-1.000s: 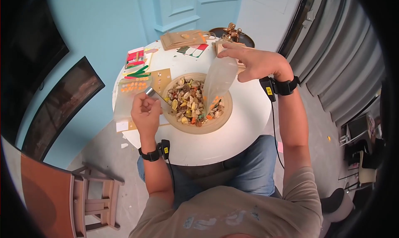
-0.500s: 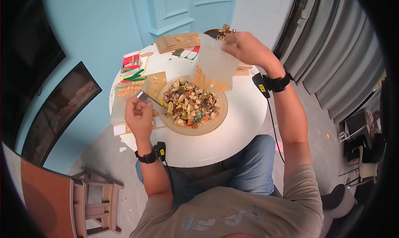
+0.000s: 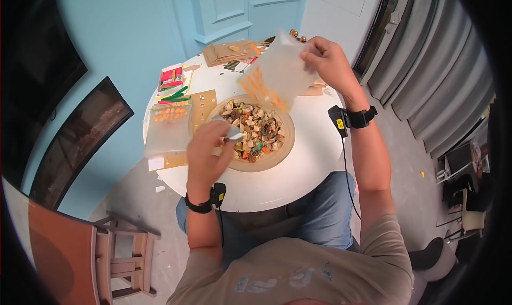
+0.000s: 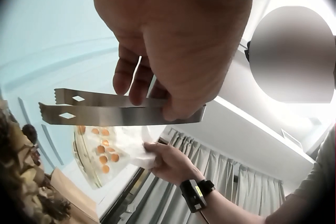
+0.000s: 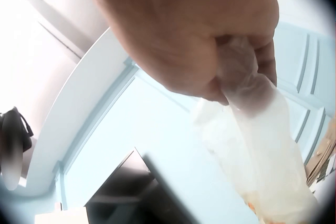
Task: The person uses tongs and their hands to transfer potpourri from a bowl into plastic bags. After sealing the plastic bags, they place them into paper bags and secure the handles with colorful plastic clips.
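My left hand (image 3: 207, 154) hovers over the left side of a round tan bowl (image 3: 289, 145) and pinches metal tongs (image 4: 123, 115). In the left wrist view the tongs' two arms lie close together, with toothed tips and diamond cutouts and nothing between them. Dried potpourri (image 3: 258, 131) in pale, brown, yellow, orange and green pieces fills the bowl. Above its far right rim, my right hand (image 3: 332, 65) holds a translucent bag (image 3: 285, 70) with orange spots by its upper edge. The right wrist view shows the bag's material (image 5: 252, 92) bunched between thumb and fingers.
Another translucent bag with orange dots (image 3: 168, 137) lies left of the bowl, by a brown kraft sheet (image 3: 205, 102). Green sticks (image 3: 175, 95) and a pink-red box (image 3: 170, 77) sit farther back. Kraft paper bags (image 3: 229, 53) lie at the far edge of the white round table (image 3: 256, 190).
My right hand has lifted the bag's lower end off the potpourri and now pinches it. My left hand has moved right with the tongs, from beside the bowl to over its near left part.
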`<state>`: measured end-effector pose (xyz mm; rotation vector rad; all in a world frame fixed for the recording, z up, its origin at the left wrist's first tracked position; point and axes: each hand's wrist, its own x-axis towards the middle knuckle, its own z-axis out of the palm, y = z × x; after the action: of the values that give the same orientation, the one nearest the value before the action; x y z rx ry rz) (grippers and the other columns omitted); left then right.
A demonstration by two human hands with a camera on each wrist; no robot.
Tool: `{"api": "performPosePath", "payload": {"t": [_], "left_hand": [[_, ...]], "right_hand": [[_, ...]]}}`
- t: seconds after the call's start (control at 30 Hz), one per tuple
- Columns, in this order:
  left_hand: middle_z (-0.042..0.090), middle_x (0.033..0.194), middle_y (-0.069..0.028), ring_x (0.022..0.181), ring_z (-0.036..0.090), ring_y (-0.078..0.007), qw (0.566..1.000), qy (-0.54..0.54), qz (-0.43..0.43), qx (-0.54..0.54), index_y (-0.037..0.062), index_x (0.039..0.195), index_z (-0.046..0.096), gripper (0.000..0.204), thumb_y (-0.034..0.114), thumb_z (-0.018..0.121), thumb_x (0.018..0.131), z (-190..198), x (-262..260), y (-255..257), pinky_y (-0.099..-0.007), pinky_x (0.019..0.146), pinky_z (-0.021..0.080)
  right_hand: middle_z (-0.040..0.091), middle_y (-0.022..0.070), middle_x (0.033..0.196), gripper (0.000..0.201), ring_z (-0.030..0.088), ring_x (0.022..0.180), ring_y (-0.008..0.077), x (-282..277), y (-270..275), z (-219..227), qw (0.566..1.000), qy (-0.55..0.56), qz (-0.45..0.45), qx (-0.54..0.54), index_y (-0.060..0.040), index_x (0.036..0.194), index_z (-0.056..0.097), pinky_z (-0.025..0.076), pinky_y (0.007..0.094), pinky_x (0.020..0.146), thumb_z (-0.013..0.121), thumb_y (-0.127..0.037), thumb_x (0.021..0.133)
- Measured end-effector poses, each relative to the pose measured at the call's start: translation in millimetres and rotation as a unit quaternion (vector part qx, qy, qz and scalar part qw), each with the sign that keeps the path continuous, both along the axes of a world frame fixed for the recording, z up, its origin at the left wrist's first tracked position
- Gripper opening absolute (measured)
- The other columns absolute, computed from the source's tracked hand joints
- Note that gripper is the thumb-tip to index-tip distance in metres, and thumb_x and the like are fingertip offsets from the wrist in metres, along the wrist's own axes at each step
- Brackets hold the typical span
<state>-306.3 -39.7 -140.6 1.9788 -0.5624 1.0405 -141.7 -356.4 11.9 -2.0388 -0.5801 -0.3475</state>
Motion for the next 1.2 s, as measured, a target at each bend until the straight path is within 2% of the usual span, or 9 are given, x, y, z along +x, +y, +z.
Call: {"api": "performPosePath", "payload": {"t": [0.1, 0.3, 0.6, 0.8, 0.87, 0.93, 1.0, 1.1, 1.2], "left_hand": [[0.074, 0.127, -0.0121, 0.100, 0.074, -0.0302, 0.982, -0.085, -0.009, 0.167, 0.0025, 0.126, 0.076, 0.042, -0.004, 0.081, 0.085, 25.3, 1.2, -28.3, -0.0437, 0.090, 0.061], [0.071, 0.122, -0.0059, 0.113, 0.066, -0.0254, 0.880, -0.092, -0.050, 0.464, 0.0065, 0.128, 0.072, 0.033, 0.012, 0.069, 0.095, 30.4, 16.2, -69.4, -0.0409, 0.095, 0.055], [0.070, 0.121, -0.0045, 0.115, 0.066, -0.0242, 0.798, -0.053, -0.091, 0.593, 0.0081, 0.130, 0.070, 0.032, 0.014, 0.068, 0.098, -7.7, 61.9, -72.8, -0.0402, 0.099, 0.054], [0.072, 0.136, -0.0093, 0.124, 0.068, -0.0286, 0.900, -0.019, -0.086, 0.427, 0.0057, 0.140, 0.070, 0.044, 0.013, 0.073, 0.097, -8.3, 55.6, -70.4, -0.0416, 0.106, 0.055], [0.074, 0.134, -0.0106, 0.122, 0.071, -0.0285, 0.947, 0.175, -0.082, 0.256, 0.0036, 0.142, 0.070, 0.043, 0.011, 0.072, 0.101, 13.4, 29.6, -71.0, -0.0423, 0.106, 0.057], [0.077, 0.132, -0.0116, 0.117, 0.074, -0.0272, 0.946, 0.298, -0.118, 0.038, 0.0013, 0.144, 0.070, 0.040, 0.011, 0.071, 0.105, 21.8, 23.8, -67.1, -0.0420, 0.103, 0.059], [0.079, 0.129, -0.0122, 0.109, 0.076, -0.0246, 0.895, 0.339, -0.193, -0.217, -0.0011, 0.144, 0.070, 0.036, 0.011, 0.068, 0.111, 19.4, 31.0, -60.8, -0.0407, 0.100, 0.061], [0.081, 0.125, -0.0116, 0.103, 0.077, -0.0202, 0.897, 0.249, -0.149, -0.334, -0.0027, 0.144, 0.070, 0.034, 0.014, 0.066, 0.114, 32.7, 27.1, -64.6, -0.0363, 0.094, 0.061], [0.080, 0.118, -0.0070, 0.099, 0.076, -0.0134, 0.912, 0.213, -0.205, -0.284, -0.0022, 0.133, 0.076, 0.024, 0.009, 0.067, 0.114, 33.1, 24.7, -46.2, -0.0324, 0.084, 0.066]], "right_hand": [[0.074, 0.0056, 0.090, 0.012, 0.073, 0.085, 0.0138, 8.8, -8.5, -20.6, 0.992, 0.025, -0.013, 0.120, 0.0025, 0.108, 0.073, 0.057, 0.0311, 0.075, 0.076, -0.010, 0.108], [0.076, 0.0085, 0.105, 0.016, 0.076, 0.090, 0.0167, 6.4, -28.9, -50.9, 0.935, 0.072, 0.009, 0.348, 0.0022, 0.120, 0.071, 0.063, 0.0345, 0.082, 0.073, -0.010, 0.111], [0.078, 0.0080, 0.127, 0.024, 0.077, 0.113, 0.0193, -35.3, -38.5, -86.3, 0.800, 0.195, 0.112, 0.557, -0.0019, 0.137, 0.067, 0.064, 0.0396, 0.100, 0.062, -0.014, 0.117], [0.078, 0.0069, 0.132, 0.026, 0.076, 0.117, 0.0186, -47.5, -37.5, -124.7, 0.777, 0.221, 0.145, 0.572, -0.0062, 0.141, 0.066, 0.063, 0.0384, 0.100, 0.064, -0.016, 0.117], [0.078, 0.0072, 0.132, 0.026, 0.076, 0.117, 0.0189, -57.9, -29.9, -126.8, 0.764, 0.220, 0.146, 0.589, -0.0062, 0.141, 0.066, 0.063, 0.0388, 0.101, 0.065, -0.016, 0.117], [0.077, 0.0081, 0.135, 0.030, 0.076, 0.121, 0.0193, -65.9, -21.6, -135.8, 0.763, 0.201, 0.157, 0.594, -0.0052, 0.144, 0.064, 0.061, 0.0391, 0.106, 0.066, -0.016, 0.116], [0.077, 0.0086, 0.137, 0.032, 0.075, 0.124, 0.0194, -72.6, -12.8, -150.4, 0.772, 0.186, 0.179, 0.580, -0.0045, 0.146, 0.062, 0.060, 0.0392, 0.109, 0.067, -0.016, 0.116], [0.076, 0.0085, 0.140, 0.034, 0.073, 0.127, 0.0190, -83.8, -10.8, -166.9, 0.807, 0.174, 0.209, 0.524, -0.0036, 0.148, 0.062, 0.059, 0.0377, 0.110, 0.066, -0.017, 0.117], [0.076, 0.0074, 0.138, 0.036, 0.074, 0.124, 0.0177, -90.4, -18.6, -157.4, 0.784, 0.229, 0.226, 0.531, -0.0022, 0.148, 0.063, 0.058, 0.0359, 0.110, 0.067, -0.017, 0.116]]}}
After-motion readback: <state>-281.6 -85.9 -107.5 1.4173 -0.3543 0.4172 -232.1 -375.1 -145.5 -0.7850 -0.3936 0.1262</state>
